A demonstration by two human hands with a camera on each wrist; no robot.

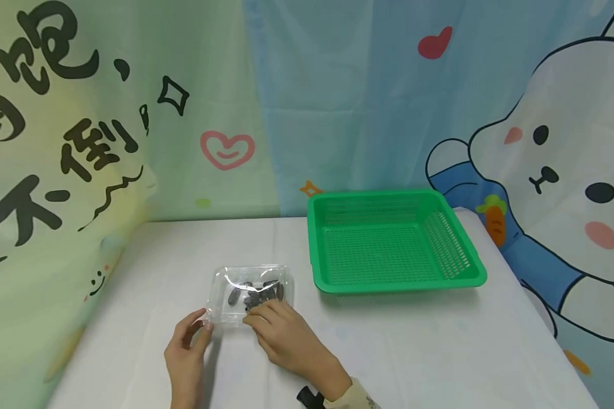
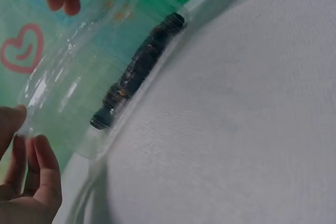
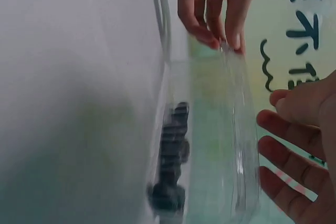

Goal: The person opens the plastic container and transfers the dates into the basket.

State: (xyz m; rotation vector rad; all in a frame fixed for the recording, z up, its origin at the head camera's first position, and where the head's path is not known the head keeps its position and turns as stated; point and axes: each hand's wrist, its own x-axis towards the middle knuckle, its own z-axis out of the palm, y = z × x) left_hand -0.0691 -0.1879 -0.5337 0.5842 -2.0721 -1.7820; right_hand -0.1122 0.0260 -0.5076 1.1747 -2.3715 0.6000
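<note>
A clear plastic box [image 1: 217, 292] stands on the white table and holds several dark, oblong pieces [image 1: 261, 295] whose kind I cannot tell. At its near left corner, my left hand [image 1: 186, 352] pinches the rim between thumb and fingers; the left wrist view shows this grip [image 2: 34, 177]. My right hand [image 1: 291, 341] is at the near right side of the box, fingers bent over its rim. In the right wrist view, the fingers of that hand [image 3: 299, 145] are spread beside the clear wall [image 3: 239, 129], with nothing seen between them. The dark pieces lie low on the box floor.
A green perforated basket [image 1: 389, 286] sits to the right, behind the box. Behind the white-covered table [image 1: 414, 352] hangs a printed curtain [image 1: 322, 102] with hearts, lettering and a cartoon animal. A black strap shows at my right wrist.
</note>
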